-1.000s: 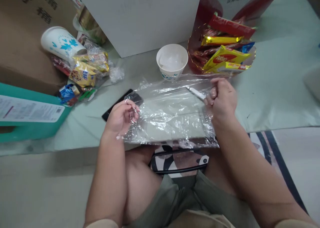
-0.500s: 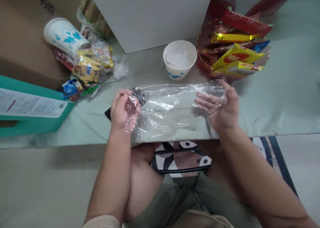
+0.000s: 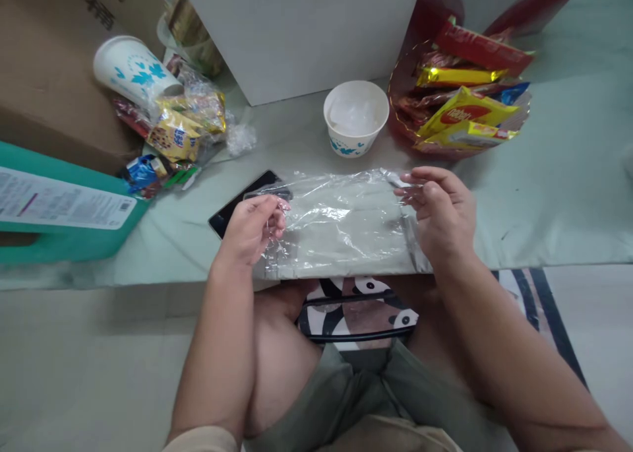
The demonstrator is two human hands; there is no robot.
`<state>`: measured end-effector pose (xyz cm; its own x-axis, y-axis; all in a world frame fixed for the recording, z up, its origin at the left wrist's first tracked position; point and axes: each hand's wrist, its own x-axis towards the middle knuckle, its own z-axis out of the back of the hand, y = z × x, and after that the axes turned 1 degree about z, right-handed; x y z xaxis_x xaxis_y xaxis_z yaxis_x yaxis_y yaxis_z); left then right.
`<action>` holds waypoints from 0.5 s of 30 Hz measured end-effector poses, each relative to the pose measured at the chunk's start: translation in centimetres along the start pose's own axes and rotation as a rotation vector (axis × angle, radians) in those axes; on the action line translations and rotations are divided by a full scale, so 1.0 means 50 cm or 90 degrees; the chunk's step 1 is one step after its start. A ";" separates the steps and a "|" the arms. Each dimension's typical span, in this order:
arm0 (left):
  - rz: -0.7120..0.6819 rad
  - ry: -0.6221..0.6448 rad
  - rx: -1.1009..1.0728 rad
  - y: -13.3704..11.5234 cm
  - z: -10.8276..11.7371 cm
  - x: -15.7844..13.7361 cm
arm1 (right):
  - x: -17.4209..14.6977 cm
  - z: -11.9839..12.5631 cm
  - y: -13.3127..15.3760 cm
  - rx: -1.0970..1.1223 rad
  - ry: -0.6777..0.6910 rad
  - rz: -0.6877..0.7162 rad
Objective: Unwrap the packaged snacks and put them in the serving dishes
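A thin sheet of clear, crinkled plastic film (image 3: 341,231) stretches between my two hands, just above the table's front edge; I cannot tell whether it is a bag. My left hand (image 3: 251,229) pinches its left end with bent fingers. At the right end, the thumb and fingers of my right hand (image 3: 444,211) are closed on the upper corner. A dark phone (image 3: 231,213) lies on the cloth beside my left hand, partly covered by the hand and the film. Beyond the film stands a white paper bowl (image 3: 352,142) with blue leaf prints and whitish translucent material inside.
Crumpled snack wrappers (image 3: 175,135) and a tipped paper cup (image 3: 131,66) lie at the left by a cardboard box (image 3: 54,63) and a green box (image 3: 109,237). A gold-rimmed dish (image 3: 395,119) of packaged snacks stands right, near a white box (image 3: 306,36). Green cloth covers the table (image 3: 558,201).
My right hand's spread fingers have come together on the film's edge. My left hand has shifted slightly, uncovering more of the phone. The film lies flatter between the hands.
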<state>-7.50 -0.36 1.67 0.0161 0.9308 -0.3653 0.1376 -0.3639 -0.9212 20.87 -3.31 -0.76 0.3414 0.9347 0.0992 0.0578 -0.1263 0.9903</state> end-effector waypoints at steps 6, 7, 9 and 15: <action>-0.021 0.123 0.085 0.000 0.015 -0.027 | 0.010 0.011 -0.011 -0.023 0.002 0.084; -0.034 0.119 0.097 0.002 0.015 -0.029 | 0.011 0.012 -0.014 -0.027 0.001 0.090; -0.109 0.075 0.068 0.006 0.014 -0.031 | 0.015 0.015 -0.019 -0.039 -0.015 0.094; -0.423 -0.119 0.005 0.015 0.006 -0.023 | 0.020 0.026 -0.018 -0.100 -0.116 0.137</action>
<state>-7.71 -1.73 1.38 -0.2397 0.9353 0.2601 0.0528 0.2801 -0.9585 22.38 -2.68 -1.68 0.4927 0.8155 0.3038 -0.1752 -0.2490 0.9525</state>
